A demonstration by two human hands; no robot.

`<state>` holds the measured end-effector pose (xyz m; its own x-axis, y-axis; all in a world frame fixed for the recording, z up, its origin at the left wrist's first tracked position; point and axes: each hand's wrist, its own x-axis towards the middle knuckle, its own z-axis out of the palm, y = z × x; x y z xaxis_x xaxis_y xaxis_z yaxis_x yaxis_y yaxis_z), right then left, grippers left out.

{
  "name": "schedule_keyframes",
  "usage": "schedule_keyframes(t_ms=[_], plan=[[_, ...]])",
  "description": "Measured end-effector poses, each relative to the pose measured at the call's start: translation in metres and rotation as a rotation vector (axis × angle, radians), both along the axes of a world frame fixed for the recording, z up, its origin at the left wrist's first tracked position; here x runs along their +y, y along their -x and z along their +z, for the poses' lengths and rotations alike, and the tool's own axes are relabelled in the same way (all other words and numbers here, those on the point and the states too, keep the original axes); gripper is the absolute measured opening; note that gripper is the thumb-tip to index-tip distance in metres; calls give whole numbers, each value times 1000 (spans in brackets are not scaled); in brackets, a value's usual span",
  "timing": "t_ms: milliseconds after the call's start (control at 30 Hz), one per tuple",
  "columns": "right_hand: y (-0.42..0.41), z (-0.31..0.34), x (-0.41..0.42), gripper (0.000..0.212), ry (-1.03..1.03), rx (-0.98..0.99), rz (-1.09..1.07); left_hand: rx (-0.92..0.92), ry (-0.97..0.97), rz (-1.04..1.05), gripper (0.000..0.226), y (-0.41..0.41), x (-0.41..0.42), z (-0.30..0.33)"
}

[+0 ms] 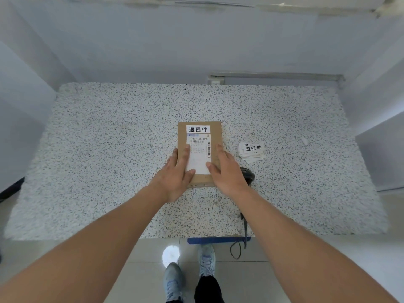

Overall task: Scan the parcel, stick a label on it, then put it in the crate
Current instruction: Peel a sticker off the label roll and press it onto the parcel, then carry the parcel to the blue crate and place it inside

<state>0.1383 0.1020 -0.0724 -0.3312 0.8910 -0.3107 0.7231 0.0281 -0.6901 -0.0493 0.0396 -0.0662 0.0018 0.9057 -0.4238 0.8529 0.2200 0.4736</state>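
Cardboard, the labelled parcel [199, 153] lay mid-frame on the speckled surface [109, 149], the left hand [176, 174] and right hand [226, 171] spread flat across it, gripping nothing, probably smoothing the label [198, 129] down.

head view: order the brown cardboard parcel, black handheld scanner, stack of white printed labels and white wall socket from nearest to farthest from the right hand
1. Brown cardboard parcel: under the right hand, touching it.
2. Black handheld scanner: on the table just right of that hand, partly hidden by it.
3. Stack of white printed labels: farther right and slightly back.
4. White wall socket: at the table's far edge.
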Motion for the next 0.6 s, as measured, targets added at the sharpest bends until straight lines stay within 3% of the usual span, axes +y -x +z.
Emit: schedule_keyframes(t_ms=[300, 600], plan=[[23, 47, -19, 75, -114, 125, -67, -145, -159, 68, 78, 20, -8, 44], [57, 133, -48, 82, -164, 229, -49, -184, -327, 105, 75, 57, -31, 132]])
